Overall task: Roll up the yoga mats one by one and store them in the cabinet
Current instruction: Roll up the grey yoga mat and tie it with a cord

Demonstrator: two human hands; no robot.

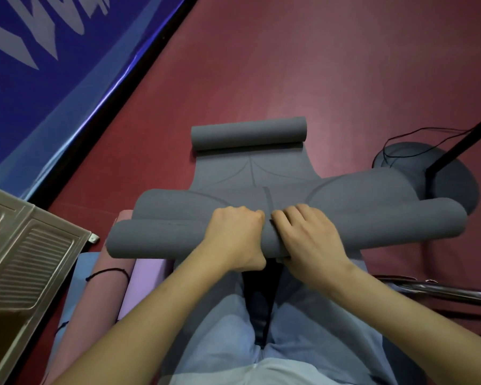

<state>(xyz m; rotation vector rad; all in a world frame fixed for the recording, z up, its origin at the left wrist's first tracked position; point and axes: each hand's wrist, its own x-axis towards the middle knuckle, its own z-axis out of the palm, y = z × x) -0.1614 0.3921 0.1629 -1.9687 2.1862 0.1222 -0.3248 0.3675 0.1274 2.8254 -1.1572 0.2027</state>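
Across the person's knees, a grey yoga mat (345, 226) lay partly rolled on the dark red floor (331, 79), its near end wound into a thick roll running left to right. Both hands sat side by side on the middle of that roll. The left hand (235, 232) was curled over the roll with its knuckles up, gripping it. The right hand (308, 234) pressed down on the roll with bent fingers, its fingertips at the edge where the roll met the flat stretch of mat. The far end of the same mat was curled into a smaller roll (249, 133). Left of the knees lay a rolled pink mat (95, 290) with a black cord around it, and a lilac mat (147, 279) just beside it. A louvred metal cabinet door (31, 254) stood at the left edge. A round dark stand base (456, 184) rested on the floor at right.
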